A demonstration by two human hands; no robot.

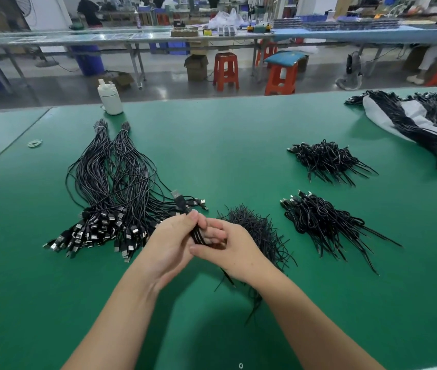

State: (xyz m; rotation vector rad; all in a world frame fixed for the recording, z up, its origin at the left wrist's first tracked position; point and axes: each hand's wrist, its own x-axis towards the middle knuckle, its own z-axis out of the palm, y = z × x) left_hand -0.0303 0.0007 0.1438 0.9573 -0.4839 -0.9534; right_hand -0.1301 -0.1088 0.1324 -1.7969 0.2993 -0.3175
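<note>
1. Two hands meet over the near middle of the tabletop (225, 134). The left hand (170, 244) curls its fingers and thumb round a folded cable (181, 202), plug end up.
2. Right hand (228, 252): fingers half bent against the cable's lower strands; whether they grip cannot be told.
3. Bundles (110, 182) lie toward the left edge.
4. Ties (257, 228) are heaped just beyond the right hand.
5. Coils (326, 225) sit in two heaps toward the right edge.
6. Bottle (110, 98) stands at the far edge.
</note>
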